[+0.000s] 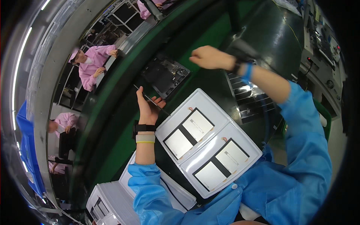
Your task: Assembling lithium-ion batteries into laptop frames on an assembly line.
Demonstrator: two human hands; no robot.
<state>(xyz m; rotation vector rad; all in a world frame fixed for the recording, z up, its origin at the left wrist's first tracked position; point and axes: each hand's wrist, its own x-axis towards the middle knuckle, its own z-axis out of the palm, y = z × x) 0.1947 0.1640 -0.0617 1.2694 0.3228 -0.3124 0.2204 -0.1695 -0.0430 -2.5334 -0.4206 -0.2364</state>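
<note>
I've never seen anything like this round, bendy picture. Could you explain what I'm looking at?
There is no robot here, just a person's bare hands. The single picture comes from a wide fisheye camera on their head, looking down, so straight edges curve.

The left hand holds a thin dark piece, too edge-on to identify. The right hand is raised with fingers curled; I can't tell whether it grips anything.

A dark, open device shell lies on the green surface. Nearer the body, a white tray carries flat silver-and-black parts. People in pink sit farther off.
</note>
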